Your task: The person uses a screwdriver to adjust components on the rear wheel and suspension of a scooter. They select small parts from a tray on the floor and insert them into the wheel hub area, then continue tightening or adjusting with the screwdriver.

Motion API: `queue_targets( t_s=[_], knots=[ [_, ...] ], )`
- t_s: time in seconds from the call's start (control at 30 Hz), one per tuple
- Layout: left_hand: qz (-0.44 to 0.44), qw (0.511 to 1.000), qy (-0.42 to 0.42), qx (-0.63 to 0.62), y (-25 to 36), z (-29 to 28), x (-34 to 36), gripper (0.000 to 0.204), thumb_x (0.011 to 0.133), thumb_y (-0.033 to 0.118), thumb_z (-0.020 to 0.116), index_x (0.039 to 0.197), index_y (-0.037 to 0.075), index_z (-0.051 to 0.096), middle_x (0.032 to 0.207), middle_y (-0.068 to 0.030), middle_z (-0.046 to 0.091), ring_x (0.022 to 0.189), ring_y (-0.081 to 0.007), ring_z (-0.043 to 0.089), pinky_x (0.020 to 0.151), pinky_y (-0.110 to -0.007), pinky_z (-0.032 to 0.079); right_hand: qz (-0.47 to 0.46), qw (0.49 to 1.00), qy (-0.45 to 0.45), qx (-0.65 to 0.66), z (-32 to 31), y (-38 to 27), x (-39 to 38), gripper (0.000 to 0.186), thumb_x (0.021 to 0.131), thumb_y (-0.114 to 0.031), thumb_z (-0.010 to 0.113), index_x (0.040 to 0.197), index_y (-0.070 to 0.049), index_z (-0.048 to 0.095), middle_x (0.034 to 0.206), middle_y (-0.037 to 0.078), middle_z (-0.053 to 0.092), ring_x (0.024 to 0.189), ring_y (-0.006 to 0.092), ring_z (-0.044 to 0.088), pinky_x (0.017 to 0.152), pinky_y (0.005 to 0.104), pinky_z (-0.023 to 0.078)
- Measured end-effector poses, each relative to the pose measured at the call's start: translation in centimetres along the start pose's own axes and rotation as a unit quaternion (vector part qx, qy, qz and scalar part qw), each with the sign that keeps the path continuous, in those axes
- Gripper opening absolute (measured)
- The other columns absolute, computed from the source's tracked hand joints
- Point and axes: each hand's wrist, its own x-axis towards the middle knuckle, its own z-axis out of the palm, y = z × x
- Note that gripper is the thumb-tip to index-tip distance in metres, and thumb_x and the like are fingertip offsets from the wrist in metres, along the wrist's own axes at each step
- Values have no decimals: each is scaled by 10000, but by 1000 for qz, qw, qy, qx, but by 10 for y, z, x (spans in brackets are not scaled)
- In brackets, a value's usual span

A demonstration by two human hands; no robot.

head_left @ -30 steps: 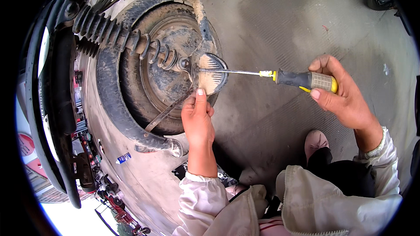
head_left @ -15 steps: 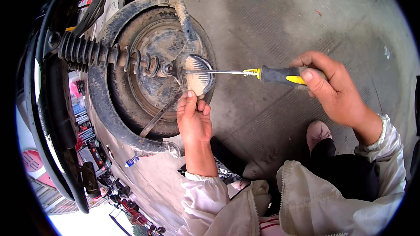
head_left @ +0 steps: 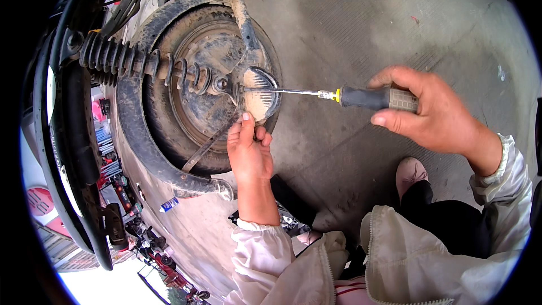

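My right hand (head_left: 437, 110) is loosely round the back end of a screwdriver (head_left: 361, 98) with a grey-black handle and a yellow collar. Its thumb stands a little off the handle. The long shaft runs left across a mud-caked, ribbed half-round cover (head_left: 259, 99) beside the wheel hub, and the tip meets the cover's inner side. Whether it sits in a screw I cannot make out. My left hand (head_left: 250, 149) pinches the cover's lower edge between thumb and fingers. Behind it is the dirty wheel (head_left: 169, 130) of a two-wheeled vehicle.
A coil-spring shock absorber (head_left: 144, 62) reaches from the frame to the hub. The muddy fender (head_left: 132, 118) curves round the wheel, with a metal strut (head_left: 209, 146) crossing below. On the floor lie a blue-white tube (head_left: 169, 204) and, farther left, several tools. My shoe (head_left: 411, 174) is below right.
My right hand's thumb has come away from the screwdriver, and the handle has turned so its yellow patch no longer shows. The left hand stays at the cover.
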Motion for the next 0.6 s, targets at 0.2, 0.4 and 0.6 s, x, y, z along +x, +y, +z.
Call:
queue_targets(
  t_s=[0.2,0.4,0.6],
  knots=[
    [-6,1000,-12,-1,1,-6,4,115,984,174,652,928,89,598,863,8,602,651,-88,460,551,-246,380,143,983,-78,86,-10,-13,10,437,974,-427,633,1000,9,656,588,-23,466,547,82,450,497,286,375],
    [-34,999,-4,-1,5,-3,3,119,994,179,635,951,75,600,872,-6,590,657,-97,442,558,-252,368,-26,997,2,-77,1,-3,2,385,948,-374,685,959,9,645,620,-2,518,562,87,460,508,283,391],
    [-36,999,3,-25,5,-8,2,131,1011,192,601,1027,62,604,938,-42,607,706,-122,462,597,-262,378,78,996,-48,-12,-6,-21,8,355,913,-345,703,880,7,670,617,126,582,519,262,533,520,388,427]
  ],
)
